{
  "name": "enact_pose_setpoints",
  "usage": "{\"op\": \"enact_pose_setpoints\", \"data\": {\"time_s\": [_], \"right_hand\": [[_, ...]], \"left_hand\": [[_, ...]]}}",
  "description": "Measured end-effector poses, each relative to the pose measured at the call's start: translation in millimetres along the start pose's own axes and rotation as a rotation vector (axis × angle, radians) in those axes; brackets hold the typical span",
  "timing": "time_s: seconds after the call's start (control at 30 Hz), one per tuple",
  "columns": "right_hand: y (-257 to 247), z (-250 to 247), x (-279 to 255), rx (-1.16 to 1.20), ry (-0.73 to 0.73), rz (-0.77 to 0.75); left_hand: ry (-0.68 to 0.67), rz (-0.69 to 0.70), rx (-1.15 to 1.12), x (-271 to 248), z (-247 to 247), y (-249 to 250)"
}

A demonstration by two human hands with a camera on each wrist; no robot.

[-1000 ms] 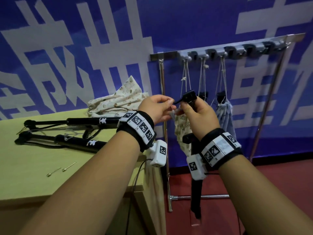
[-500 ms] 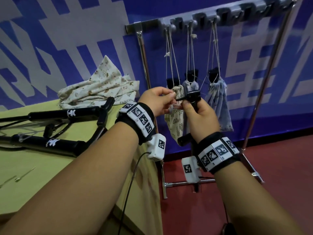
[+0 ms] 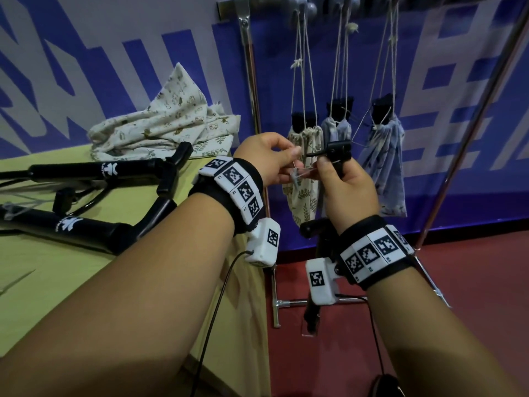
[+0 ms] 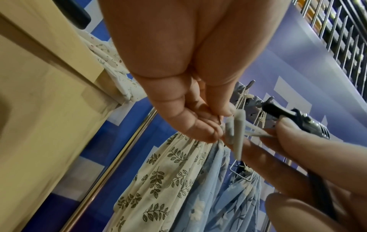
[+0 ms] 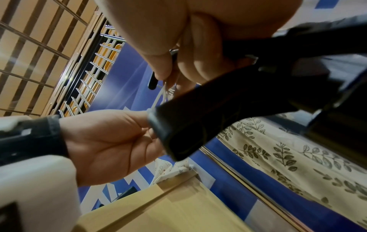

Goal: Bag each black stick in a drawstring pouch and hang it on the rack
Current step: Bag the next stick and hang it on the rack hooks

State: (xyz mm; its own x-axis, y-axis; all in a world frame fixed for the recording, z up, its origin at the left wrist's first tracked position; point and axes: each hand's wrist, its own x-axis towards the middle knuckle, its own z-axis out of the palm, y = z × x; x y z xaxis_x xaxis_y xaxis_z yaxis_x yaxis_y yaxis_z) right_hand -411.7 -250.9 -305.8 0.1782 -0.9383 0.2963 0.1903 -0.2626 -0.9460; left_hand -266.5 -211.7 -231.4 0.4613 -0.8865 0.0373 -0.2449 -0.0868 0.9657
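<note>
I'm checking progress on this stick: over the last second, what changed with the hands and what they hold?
Little. The view dropped and swung left, so the rack and three hung pouches sit higher in frame. The right hand still grips the black stick upright; the left hand still pinches a small pale tag at its top. Two sticks stay on the table.

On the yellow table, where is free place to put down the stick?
Bare yellow tabletop lies in front of the two black sticks, toward the near edge. The back is crowded by the sticks and the folded floral cloth pouches.
</note>
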Motion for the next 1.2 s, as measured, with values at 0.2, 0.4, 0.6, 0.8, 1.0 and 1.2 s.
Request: {"op": "enact_pose_setpoints", "data": {"time_s": [0.2, 0.4, 0.6, 0.8, 1.0, 1.2], "right_hand": [[5, 3, 0, 0.064, 0.017, 0.045], [17, 4, 5, 0.119, 0.020, 0.066], [26, 6, 8, 0.118, 0.008, 0.093], [31, 5, 11, 0.111, 0.007, 0.135], [34, 9, 14, 0.118, 0.028, 0.157], [35, 10, 16, 0.146, 0.037, 0.168]], "left_hand": [[0.003, -0.030, -0.117, -2, 0, 0], [-0.006, -0.042, -0.066, -4, -1, 3], [-0.027, -0.058, 0.041, -3, -2, 1], [-0.008, -0.108, -0.085, -7, -2, 7], [0.028, -0.188, -0.187, -8, -1, 8], [-0.004, -0.208, -0.105, -5, 5, 4]]}}
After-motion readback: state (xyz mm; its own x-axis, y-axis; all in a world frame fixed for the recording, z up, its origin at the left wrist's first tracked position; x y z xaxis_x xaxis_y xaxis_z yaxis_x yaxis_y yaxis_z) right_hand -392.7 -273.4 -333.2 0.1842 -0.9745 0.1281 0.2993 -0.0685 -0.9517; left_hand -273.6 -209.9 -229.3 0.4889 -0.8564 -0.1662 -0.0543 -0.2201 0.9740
